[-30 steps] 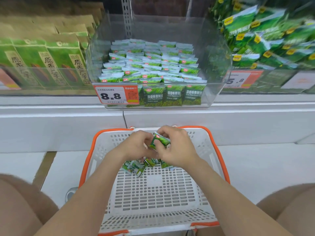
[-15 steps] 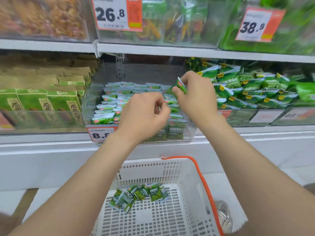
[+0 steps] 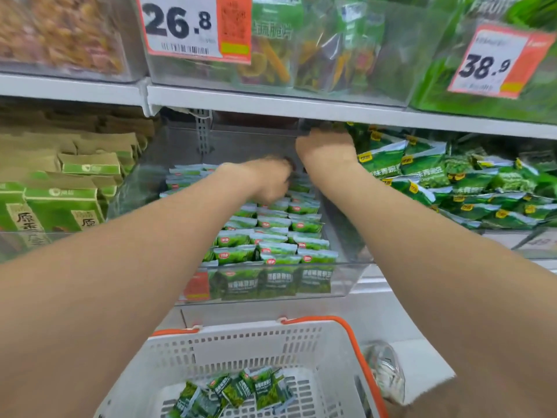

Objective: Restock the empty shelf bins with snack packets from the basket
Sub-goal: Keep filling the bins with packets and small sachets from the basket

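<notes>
Reaching into the clear plastic shelf bin point(image 3: 349, 279), your left hand point(image 3: 265, 181) and right hand point(image 3: 327, 149) blur — grips unreadable — over rows of small green snack packets point(image 3: 277, 230); several lie unshelved in the white orange-rimmed basket point(image 3: 241, 348).

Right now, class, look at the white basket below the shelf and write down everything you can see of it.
The basket looks like white plastic, with slotted walls and a gridded floor, and an orange handle runs along its far and right rim. It stands upright on the floor below the clear shelf bin, and its near end is cut off by the picture's edge. A small heap of green snack packets lies on its floor near the far wall.
</notes>
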The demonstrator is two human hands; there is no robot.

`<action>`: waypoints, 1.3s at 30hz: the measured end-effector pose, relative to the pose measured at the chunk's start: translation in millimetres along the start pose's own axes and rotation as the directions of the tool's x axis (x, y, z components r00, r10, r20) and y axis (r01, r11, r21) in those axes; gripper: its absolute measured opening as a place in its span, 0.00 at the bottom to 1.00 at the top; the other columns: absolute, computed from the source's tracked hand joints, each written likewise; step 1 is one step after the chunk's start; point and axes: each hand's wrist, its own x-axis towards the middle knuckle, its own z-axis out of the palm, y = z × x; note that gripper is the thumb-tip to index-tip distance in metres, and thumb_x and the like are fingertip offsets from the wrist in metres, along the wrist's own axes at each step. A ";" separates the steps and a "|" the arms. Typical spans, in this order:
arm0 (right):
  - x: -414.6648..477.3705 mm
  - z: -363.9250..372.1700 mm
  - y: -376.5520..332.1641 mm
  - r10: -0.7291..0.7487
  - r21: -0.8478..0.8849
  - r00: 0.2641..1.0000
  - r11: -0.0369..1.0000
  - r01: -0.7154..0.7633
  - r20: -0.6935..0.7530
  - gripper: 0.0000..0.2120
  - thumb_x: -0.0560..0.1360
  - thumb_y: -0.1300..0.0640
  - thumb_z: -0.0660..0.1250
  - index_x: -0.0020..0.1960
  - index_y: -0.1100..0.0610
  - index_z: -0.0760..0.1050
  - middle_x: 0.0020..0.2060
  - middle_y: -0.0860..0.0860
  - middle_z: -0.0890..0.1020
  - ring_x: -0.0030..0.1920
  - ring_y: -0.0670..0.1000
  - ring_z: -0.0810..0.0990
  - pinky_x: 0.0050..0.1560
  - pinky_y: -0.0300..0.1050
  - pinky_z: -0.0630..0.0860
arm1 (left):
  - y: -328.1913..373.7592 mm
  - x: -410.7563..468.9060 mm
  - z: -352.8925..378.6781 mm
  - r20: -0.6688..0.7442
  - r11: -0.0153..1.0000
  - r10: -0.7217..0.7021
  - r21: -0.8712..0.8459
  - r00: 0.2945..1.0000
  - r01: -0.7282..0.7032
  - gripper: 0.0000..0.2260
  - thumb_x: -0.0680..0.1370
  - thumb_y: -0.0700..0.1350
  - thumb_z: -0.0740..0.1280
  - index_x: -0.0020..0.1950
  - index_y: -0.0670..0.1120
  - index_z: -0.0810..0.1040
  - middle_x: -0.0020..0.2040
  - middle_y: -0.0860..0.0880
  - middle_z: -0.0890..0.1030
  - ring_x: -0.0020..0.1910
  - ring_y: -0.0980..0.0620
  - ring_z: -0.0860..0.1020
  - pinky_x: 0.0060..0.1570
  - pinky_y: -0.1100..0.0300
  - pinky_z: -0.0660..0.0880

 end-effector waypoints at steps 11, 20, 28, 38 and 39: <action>42.6 33.4 8.7 0.048 0.116 0.999 0.992 -0.049 0.013 0.20 0.80 0.68 0.62 0.71 0.61 0.74 0.66 0.60 0.77 0.67 0.66 0.76 0.60 0.58 0.75 | -23.2 35.5 11.5 -0.056 0.992 0.104 -0.063 0.993 -0.108 0.08 0.84 0.52 0.68 0.57 0.54 0.86 0.48 0.52 0.81 0.56 0.41 0.80 0.52 0.55 0.73; 38.5 32.4 -0.1 -0.094 -0.002 0.995 0.996 0.094 0.031 0.18 0.81 0.70 0.60 0.71 0.66 0.73 0.65 0.64 0.77 0.66 0.67 0.77 0.55 0.57 0.74 | -25.8 29.4 12.5 -0.092 0.998 0.010 -0.063 0.996 -0.016 0.12 0.82 0.47 0.68 0.38 0.54 0.81 0.43 0.48 0.79 0.47 0.36 0.79 0.49 0.46 0.79; 39.9 37.8 -8.7 -0.134 0.224 0.952 0.972 0.072 0.277 0.19 0.81 0.69 0.62 0.71 0.63 0.73 0.70 0.62 0.72 0.70 0.65 0.73 0.65 0.57 0.75 | -30.0 22.1 16.1 -0.199 0.975 0.021 -0.215 0.980 -0.065 0.06 0.83 0.48 0.70 0.54 0.51 0.87 0.52 0.50 0.86 0.55 0.45 0.79 0.56 0.55 0.74; 7.9 7.8 1.5 -0.082 0.324 0.956 0.946 -0.015 0.283 0.23 0.76 0.72 0.67 0.70 0.65 0.71 0.66 0.63 0.74 0.64 0.65 0.78 0.55 0.51 0.76 | -17.4 -8.9 4.8 -0.095 0.994 -0.002 -0.111 0.995 -0.008 0.18 0.86 0.43 0.58 0.74 0.47 0.77 0.73 0.44 0.77 0.73 0.37 0.71 0.71 0.50 0.70; -2.9 3.8 1.9 -0.073 0.345 0.959 0.938 -0.027 0.273 0.23 0.76 0.71 0.68 0.70 0.65 0.71 0.65 0.64 0.74 0.63 0.65 0.78 0.56 0.53 0.76 | -14.7 -17.6 2.7 -0.130 0.992 -0.032 -0.124 0.991 0.016 0.17 0.85 0.43 0.59 0.70 0.47 0.80 0.70 0.43 0.79 0.71 0.36 0.73 0.70 0.48 0.71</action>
